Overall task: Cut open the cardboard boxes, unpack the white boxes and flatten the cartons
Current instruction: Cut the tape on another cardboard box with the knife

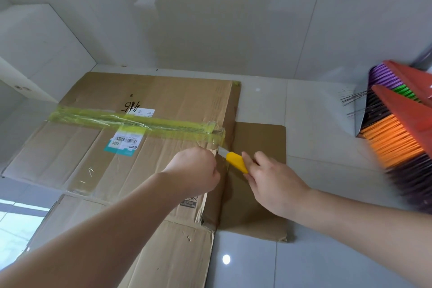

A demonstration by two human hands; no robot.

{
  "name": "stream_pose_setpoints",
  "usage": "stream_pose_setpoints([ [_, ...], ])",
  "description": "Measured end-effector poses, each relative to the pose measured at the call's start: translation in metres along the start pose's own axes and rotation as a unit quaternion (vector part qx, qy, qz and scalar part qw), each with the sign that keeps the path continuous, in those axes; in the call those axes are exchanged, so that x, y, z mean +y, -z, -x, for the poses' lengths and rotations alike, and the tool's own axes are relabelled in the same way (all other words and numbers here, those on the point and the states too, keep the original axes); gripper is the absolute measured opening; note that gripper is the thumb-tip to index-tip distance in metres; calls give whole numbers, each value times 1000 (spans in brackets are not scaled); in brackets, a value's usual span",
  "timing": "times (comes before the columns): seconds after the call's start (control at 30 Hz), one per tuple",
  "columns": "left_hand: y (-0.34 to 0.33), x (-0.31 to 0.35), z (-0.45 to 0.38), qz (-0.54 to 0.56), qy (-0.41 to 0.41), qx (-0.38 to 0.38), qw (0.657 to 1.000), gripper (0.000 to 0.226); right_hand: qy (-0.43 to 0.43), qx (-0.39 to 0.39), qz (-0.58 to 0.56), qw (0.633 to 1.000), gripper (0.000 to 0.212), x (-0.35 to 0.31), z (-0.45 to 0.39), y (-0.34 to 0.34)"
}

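A large brown cardboard box [112, 154] stands on the tiled floor, its top seam sealed with yellow-green tape [131, 121]. A white and teal shipping label [125, 142] sticks across the seam. My right hand [273, 182] grips a yellow utility knife [236, 160], whose blade touches the taped right edge of the box. My left hand [196, 170] is curled at that same edge, right beside the blade, pinching the tape or the flap edge. A flap [257, 182] of the box lies flat on the floor under my right hand.
Brooms with orange, purple and green bristles [397, 138] lean at the right, close to my right forearm. White tiled walls stand behind the box, with a ledge [28, 91] at the left. Glossy floor tiles [315, 252] extend to the front right.
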State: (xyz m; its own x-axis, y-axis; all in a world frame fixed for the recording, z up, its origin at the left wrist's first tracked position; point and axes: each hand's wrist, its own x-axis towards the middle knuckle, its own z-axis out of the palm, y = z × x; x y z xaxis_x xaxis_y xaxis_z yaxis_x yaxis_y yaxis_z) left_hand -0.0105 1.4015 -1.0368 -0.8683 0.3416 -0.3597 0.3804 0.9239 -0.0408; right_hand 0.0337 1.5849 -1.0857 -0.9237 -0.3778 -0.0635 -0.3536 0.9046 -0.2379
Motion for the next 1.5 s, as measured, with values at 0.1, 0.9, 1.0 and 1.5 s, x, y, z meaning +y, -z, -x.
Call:
stream_pose_setpoints([
  [0.1, -2, 0, -2, -13, -2, 3, 1000, 33, 0, 14, 4, 1000, 54, -4, -11, 0],
  [0.9, -5, 1, -5, 0, -9, 10, 1000, 33, -4, 23, 40, 999, 53, 7, -32, 6],
  [1.0, -3, -1, -6, 15, 2, 12, 1000, 32, -2, 24, 40, 999, 49, 8, -44, 6],
  [1.5, -1, 4, -6, 2, -17, -21, 1000, 32, -21, 29, 62, 997, 46, 36, -44, 26],
])
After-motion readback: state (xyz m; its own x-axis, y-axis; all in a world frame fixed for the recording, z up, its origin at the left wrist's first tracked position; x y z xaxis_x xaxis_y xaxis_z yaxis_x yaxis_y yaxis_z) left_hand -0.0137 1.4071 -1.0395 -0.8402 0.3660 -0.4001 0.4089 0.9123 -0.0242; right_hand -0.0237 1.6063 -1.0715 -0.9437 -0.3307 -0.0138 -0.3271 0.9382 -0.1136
